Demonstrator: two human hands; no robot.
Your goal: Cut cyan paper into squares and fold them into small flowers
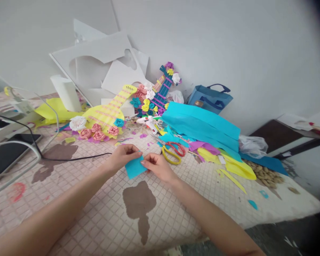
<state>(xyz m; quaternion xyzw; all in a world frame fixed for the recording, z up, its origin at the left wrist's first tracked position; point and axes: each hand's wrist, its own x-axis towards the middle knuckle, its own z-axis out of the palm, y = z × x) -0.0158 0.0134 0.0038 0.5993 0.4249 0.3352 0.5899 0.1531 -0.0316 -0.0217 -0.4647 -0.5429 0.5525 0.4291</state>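
Between my hands is a small blue piece of crepe paper (134, 170), held above the quilted table cover. My left hand (125, 156) pinches its upper edge, and my right hand (156, 165) grips its right side. Just beyond my right hand lie scissors with yellow handles (172, 156) and scissors with red handles (178, 148). A white glue gun (148, 122) rests behind them. Farther back on the left leans a yellow paper guitar (104, 119) decorated with paper flowers.
Blue crepe sheets (202, 124) and yellow paper (237, 165) lie to the right, near peanuts (266, 174). A phone (12, 153) and cables (77, 159) are at left. White board offcuts (96, 46) and a blue bag (210, 97) stand by the wall.
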